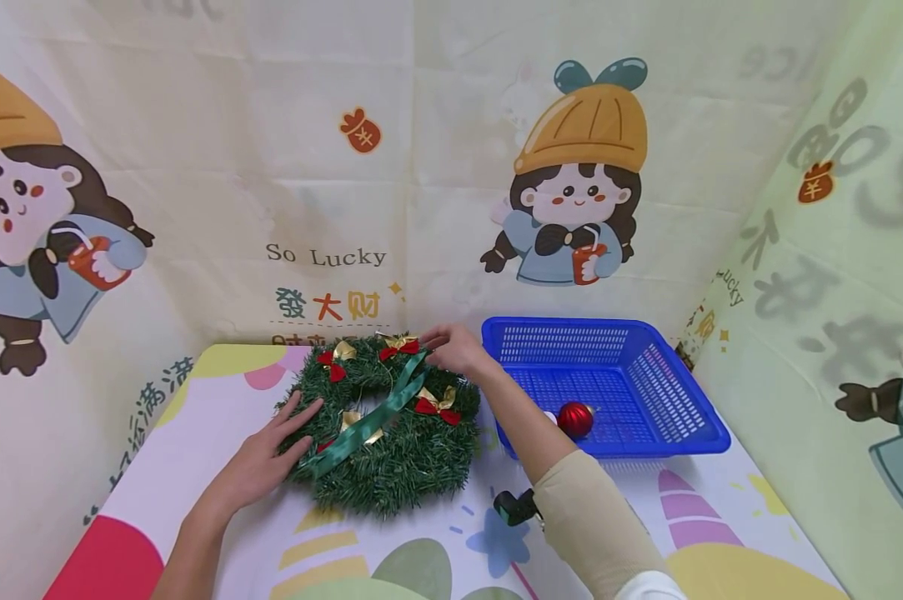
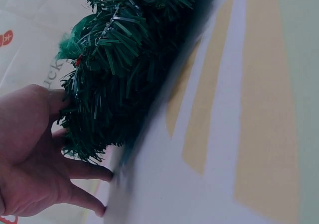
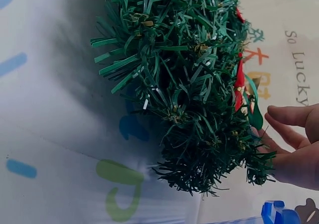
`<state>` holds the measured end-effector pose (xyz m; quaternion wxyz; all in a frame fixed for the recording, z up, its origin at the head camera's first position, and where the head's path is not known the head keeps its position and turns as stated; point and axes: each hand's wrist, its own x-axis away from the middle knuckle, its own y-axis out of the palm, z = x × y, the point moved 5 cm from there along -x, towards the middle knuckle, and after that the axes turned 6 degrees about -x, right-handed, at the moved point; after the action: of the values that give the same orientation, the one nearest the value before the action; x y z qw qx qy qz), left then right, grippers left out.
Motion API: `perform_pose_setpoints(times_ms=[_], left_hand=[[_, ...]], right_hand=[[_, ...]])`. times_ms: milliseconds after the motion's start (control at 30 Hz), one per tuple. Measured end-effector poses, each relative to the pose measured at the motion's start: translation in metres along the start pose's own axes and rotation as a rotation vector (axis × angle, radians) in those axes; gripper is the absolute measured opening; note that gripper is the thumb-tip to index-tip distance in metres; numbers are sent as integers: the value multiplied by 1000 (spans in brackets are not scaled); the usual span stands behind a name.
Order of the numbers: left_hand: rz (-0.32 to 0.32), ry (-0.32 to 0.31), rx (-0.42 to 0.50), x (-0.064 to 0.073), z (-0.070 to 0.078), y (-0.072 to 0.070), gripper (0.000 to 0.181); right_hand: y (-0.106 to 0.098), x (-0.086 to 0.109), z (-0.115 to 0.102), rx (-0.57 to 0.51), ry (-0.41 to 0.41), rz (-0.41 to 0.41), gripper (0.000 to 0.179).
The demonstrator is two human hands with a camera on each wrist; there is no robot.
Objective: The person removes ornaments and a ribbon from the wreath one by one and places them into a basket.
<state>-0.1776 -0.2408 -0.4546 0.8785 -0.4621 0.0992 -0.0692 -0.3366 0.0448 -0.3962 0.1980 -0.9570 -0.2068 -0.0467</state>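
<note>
A green artificial wreath (image 1: pixel 421 462) lies on the table, trimmed with red and gold bows (image 1: pixel 438 406). Across it runs a green ribbon (image 1: pixel 368 427) from lower left to upper right. My left hand (image 1: pixel 259 454) is spread at the wreath's left side, fingers extended; in the left wrist view, two fingertips (image 2: pixel 102 211) reach the tabletop beside the greenery. At the upper right edge, my right hand (image 1: pixel 462 350) has its fingers by the ribbon's end. The right wrist view shows the thumb (image 3: pixel 286 115) apart from that ribbon end, with other fingers against the greenery.
A blue plastic basket (image 1: pixel 691 392) stands right of the wreath, holding a shiny red ball ornament (image 1: pixel 575 419) and a partly hidden white item. A small black object (image 1: pixel 514 507) lies by my right forearm. Printed cloth walls (image 1: pixel 436 208) rise behind and beside the table.
</note>
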Motion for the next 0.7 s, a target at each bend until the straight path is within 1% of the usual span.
perform_pose_setpoints(times_ms=[200, 433, 567, 700], left_hand=[[3, 0, -3, 0, -1, 1, 55], [2, 0, 1, 1, -1, 1, 55], [-3, 0, 1, 0, -1, 1, 55], [-2, 2, 2, 0, -1, 1, 56]], right_hand=[[6, -3, 1, 46, -16, -32, 40], [12, -9, 2, 158, -38, -30, 39], [13, -9, 3, 169, -29, -20, 38], [12, -10, 3, 152, -27, -8, 37]])
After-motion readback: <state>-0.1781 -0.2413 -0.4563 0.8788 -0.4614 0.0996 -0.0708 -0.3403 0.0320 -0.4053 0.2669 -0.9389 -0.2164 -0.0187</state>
